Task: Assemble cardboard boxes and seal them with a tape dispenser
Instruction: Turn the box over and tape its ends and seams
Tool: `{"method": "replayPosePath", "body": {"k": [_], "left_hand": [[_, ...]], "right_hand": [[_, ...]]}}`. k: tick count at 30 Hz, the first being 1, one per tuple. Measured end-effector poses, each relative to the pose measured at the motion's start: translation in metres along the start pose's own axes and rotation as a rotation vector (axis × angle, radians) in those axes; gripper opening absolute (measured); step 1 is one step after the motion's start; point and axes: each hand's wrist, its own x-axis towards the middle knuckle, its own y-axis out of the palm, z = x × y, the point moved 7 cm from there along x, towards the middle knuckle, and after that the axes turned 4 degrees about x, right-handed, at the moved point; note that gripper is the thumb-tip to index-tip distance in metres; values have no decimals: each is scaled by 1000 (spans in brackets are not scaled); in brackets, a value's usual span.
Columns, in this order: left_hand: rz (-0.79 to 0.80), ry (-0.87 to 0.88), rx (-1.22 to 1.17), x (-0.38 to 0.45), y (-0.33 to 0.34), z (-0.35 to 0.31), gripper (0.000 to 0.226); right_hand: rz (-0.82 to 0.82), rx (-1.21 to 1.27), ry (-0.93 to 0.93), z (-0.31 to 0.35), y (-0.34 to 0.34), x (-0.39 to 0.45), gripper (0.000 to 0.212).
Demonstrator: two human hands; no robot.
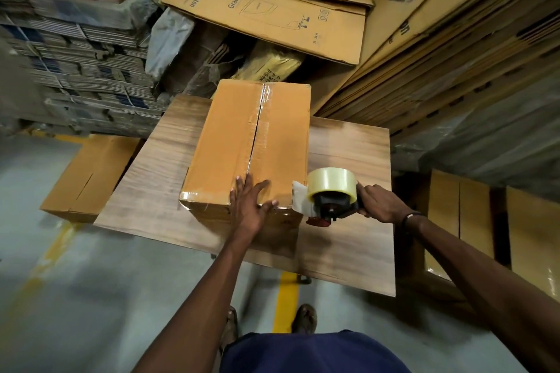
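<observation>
Left hand (pixel 251 206) spread flat on box (pixel 251 145) at 6 o'clock edge; right hand (pixel 380 203) grips tape dispenser (pixel 328 200) at 3 o'clock; keep pressing, pull tape taut.

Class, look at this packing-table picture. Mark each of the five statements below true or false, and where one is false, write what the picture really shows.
1. The left hand lies flat with spread fingers on top of the cardboard box. True.
2. The right hand holds a pair of scissors. False: it grips the handle of the tape dispenser.
3. The roll on the dispenser is clear tape. True.
4. The box stands on the floor. False: it stands on the wooden table.
5. The box's top flaps stand open. False: they are folded shut, with tape along the centre seam.
</observation>
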Motion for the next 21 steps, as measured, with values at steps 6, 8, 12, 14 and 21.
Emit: {"method": "replayPosePath", "body": {"k": [6, 8, 12, 14, 21], "left_hand": [[13, -21, -16, 0, -3, -2, 59], [18, -29, -12, 0, -3, -1, 59], [27, -34, 9, 0, -3, -1, 59], [38, -43, 32, 1, -3, -4, 59], [-68, 54, 31, 0, 1, -50, 14]], "right_hand": [[46, -66, -32, 1, 0, 1, 27], [56, -56, -26, -2, 0, -1, 33], [46, -71, -4, -14, -8, -6, 53], [44, -100, -8, -16, -10, -8, 57], [58, -172, -72, -1, -6, -1, 91]]}}
